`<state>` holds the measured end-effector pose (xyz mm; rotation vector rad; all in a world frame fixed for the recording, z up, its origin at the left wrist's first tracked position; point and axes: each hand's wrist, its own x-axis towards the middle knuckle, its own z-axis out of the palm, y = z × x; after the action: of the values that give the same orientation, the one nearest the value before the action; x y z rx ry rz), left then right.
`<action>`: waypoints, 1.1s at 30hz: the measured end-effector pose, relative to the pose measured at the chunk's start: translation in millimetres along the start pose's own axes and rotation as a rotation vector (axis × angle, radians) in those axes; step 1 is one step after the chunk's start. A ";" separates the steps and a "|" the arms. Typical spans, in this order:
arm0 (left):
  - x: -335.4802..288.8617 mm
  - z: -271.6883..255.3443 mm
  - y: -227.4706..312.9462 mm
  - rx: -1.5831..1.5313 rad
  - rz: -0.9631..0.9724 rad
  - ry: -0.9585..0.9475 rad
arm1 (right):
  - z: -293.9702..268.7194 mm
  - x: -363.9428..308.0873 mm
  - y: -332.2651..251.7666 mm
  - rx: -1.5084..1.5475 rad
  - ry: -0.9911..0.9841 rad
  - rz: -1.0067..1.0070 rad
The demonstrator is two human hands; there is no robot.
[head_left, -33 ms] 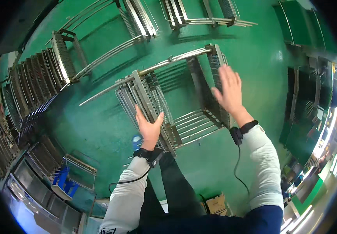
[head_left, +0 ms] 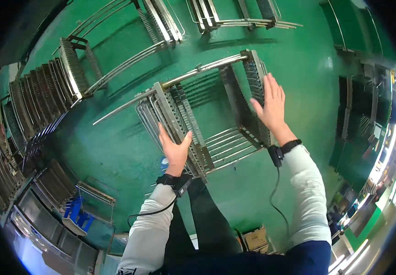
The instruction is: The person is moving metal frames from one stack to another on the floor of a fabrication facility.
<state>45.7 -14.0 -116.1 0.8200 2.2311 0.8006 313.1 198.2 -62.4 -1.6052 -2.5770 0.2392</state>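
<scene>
A metal rack (head_left: 202, 73) with slotted side walls and steel rods stands on the floor before me. My left hand (head_left: 175, 153) lies against its left slotted wall (head_left: 173, 114), thumb apart from the fingers. Whether those fingers press on the wall or just hover is hard to tell. My right hand (head_left: 273, 107) is by the right slotted wall (head_left: 253, 75), fingers stretched out and thumb spread, with nothing in it. Both wrists wear a black strap with a small box and a cable. Between the two walls, thin rods (head_left: 230, 144) run along the rack's near lower side.
Similar racks stand beyond, one at the far left (head_left: 76, 68) and another at the top (head_left: 257, 20). Many dark racks (head_left: 37, 96) are packed together at the left. A blue-framed item (head_left: 76, 215) is at the lower left. A cardboard box (head_left: 256, 240) lies near my feet on the green floor (head_left: 120, 156).
My right hand has shifted slightly to the right and its fingers have turned a little more upward. The left hand and the rack look nearly the same.
</scene>
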 end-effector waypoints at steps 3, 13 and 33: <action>-0.6 2.5 3.0 -0.003 0.004 -0.006 | 33.0 -19.5 11.5 0.070 0.016 0.185; -1.2 11.6 -10.1 -0.072 0.012 0.019 | 36.1 -20.0 18.6 0.193 0.056 0.180; -14.7 16.0 18.8 -0.143 -0.203 0.066 | 24.1 -17.8 38.2 0.361 -0.122 0.145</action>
<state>72.4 -7.7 -107.7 0.4965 2.2404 0.8873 350.7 196.7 -93.1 -1.6789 -2.3229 0.7871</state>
